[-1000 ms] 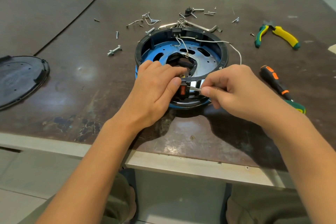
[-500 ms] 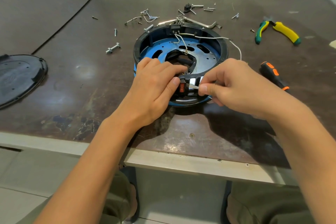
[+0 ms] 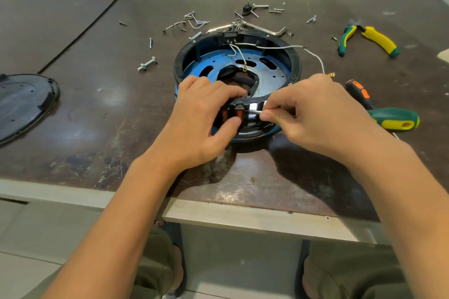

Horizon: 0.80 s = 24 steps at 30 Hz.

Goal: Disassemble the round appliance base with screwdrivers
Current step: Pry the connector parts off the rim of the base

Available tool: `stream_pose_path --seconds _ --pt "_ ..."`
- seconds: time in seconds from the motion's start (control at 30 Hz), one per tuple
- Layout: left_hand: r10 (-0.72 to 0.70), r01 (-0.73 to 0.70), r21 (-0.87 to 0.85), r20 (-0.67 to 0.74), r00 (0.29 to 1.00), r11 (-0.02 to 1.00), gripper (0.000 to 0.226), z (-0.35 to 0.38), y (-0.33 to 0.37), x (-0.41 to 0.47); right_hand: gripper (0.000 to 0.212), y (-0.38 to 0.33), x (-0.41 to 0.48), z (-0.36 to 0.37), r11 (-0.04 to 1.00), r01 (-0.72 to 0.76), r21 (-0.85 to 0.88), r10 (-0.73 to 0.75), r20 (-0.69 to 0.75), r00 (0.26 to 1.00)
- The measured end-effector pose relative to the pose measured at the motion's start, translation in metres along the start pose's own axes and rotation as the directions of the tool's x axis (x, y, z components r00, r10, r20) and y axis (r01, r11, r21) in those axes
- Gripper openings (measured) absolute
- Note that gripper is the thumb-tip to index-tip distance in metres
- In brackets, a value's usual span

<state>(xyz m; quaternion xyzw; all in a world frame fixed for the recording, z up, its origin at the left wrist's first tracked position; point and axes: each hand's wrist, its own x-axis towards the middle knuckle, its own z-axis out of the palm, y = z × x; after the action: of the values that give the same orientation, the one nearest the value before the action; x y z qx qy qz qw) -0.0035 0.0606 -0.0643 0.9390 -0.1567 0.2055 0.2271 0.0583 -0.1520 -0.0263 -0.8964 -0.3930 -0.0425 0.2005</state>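
Observation:
The round appliance base [image 3: 295,60], a black ring over a blue metal plate, lies open-side up in the middle of the table. White wires [image 3: 279,47] run from its far rim over the right edge. My left hand [image 3: 204,114] grips the near rim, thumb against two red switches [image 3: 239,114]. My right hand [image 3: 315,114] pinches a thin silver tool tip [image 3: 254,111] pointed at the switch housing; its handle is hidden in my fist. Two screwdrivers lie to the right: one black and orange [image 3: 359,92], one green and yellow [image 3: 393,120].
Several loose screws and bolts [image 3: 194,20] and a bent metal bar [image 3: 264,29] lie behind the base. Green-and-yellow pliers [image 3: 369,40] rest at the far right. A black round cover [image 3: 21,102] sits at the left. The table's front edge [image 3: 243,216] is near my knees.
My view has shifted slightly. My left thumb has slid along the near rim, so a second red switch shows. My right hand stays pinched on the tool tip at the switch.

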Motion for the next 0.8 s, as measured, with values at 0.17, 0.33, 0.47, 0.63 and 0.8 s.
stream_pose_path --seconds 0.17,0.33,0.47,0.63,0.8 --pt "0.006 -0.006 0.032 0.000 1.000 0.999 0.045 -0.0008 0.0010 0.0002 0.009 0.0067 0.0066 0.0016 0.999 -0.021 0.030 0.021 0.013 1.000" --pt "0.004 -0.004 0.043 -0.001 1.000 0.999 0.046 -0.0010 0.0023 -0.0002 0.008 0.0096 0.0096 0.0006 0.999 0.043 0.024 -0.042 -0.007 0.999" --pt "0.007 -0.006 0.034 -0.017 1.000 0.999 0.044 -0.0012 0.0019 0.0003 0.013 0.0110 0.0089 0.0016 0.995 0.100 0.025 -0.099 -0.023 0.995" --pt "0.010 -0.010 0.023 -0.026 1.000 1.000 0.040 0.0000 0.0005 0.0007 0.026 0.0088 0.0079 0.0045 0.998 0.065 0.025 -0.064 -0.013 0.998" --pt "0.010 -0.009 0.016 -0.071 0.997 1.000 0.045 0.0042 0.0031 0.0012 0.034 0.0055 0.0060 0.0044 0.999 0.008 0.034 -0.006 -0.038 0.999"
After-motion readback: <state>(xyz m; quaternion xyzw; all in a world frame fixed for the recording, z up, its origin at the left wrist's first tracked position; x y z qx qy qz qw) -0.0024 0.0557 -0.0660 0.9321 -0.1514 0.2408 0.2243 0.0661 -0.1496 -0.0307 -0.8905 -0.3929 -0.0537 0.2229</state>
